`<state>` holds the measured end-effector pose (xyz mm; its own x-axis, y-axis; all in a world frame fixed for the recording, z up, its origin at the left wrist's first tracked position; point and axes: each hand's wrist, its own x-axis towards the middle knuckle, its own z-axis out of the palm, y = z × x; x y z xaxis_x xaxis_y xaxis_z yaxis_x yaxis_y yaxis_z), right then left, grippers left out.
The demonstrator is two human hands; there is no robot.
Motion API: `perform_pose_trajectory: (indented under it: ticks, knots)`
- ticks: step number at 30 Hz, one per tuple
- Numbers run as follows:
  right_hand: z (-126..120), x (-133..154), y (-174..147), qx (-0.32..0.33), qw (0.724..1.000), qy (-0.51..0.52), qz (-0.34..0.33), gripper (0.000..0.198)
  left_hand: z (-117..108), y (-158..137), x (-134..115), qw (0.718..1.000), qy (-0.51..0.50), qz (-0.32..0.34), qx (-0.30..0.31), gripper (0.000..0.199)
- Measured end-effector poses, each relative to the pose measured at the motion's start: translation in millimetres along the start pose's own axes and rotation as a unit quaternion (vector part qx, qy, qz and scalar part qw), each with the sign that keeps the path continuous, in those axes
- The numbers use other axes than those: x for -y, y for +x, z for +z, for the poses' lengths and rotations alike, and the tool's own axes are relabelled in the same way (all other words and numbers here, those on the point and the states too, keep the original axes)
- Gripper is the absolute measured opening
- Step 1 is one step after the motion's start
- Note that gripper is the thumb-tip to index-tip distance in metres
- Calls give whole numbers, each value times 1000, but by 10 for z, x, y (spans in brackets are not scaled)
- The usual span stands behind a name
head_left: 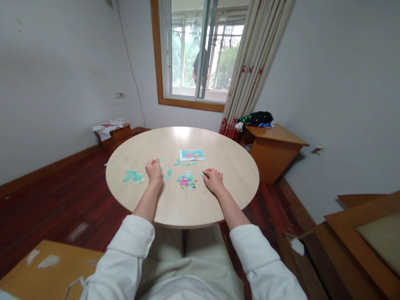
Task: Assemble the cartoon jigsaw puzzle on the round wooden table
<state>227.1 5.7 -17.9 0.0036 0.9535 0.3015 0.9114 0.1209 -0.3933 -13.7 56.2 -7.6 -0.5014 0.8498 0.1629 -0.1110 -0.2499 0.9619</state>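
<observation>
A partly joined jigsaw puzzle [187, 181] with a pink cartoon figure lies flat between my hands on the round table [175, 208]. My right hand [213, 181] rests just right of it, fingertips closed on a small green puzzle piece [202, 174]. Left of the puzzle, my left hand [154, 171] is curled closed above the tabletop; whatever its fingers may hold is hidden. A heap of loose puzzle pieces [133, 177] lies further left. Several more pieces [168, 173] are scattered between my left hand and the puzzle. Behind them lies a printed picture card [192, 155].
A wooden cabinet [275, 141] with dark cloth [260, 118] on top stands at the back right. Papers cover a low cabinet [121, 134] at the back left. A wooden chair [365, 225] is at right. Beyond the window [200, 50] a person is partly visible.
</observation>
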Motion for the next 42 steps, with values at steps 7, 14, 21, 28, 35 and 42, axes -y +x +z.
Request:
perform_pose_trajectory:
  ticks: [7,14,21,28,35,42]
  knots:
    - [-4,5,-5,-14,1000,7,16,21,27,-11,6,998,16,18,-57,20]
    - [15,-15,6,-19,999,21,18,20,51,-32,-4,998,28,10,-54,19]
    - [14,-27,9,-34,999,16,26,18,40,-22,42,998,27,22,-47,19]
    - [8,-19,7,-26,999,15,32,18,50,-30,34,999,24,15,-40,19]
    - [7,-17,4,-24,999,12,18,20,61,-74,-25,999,26,-1,-40,17]
    - [9,-13,-5,-20,1000,17,10,21,62,-29,26,998,31,9,-46,17]
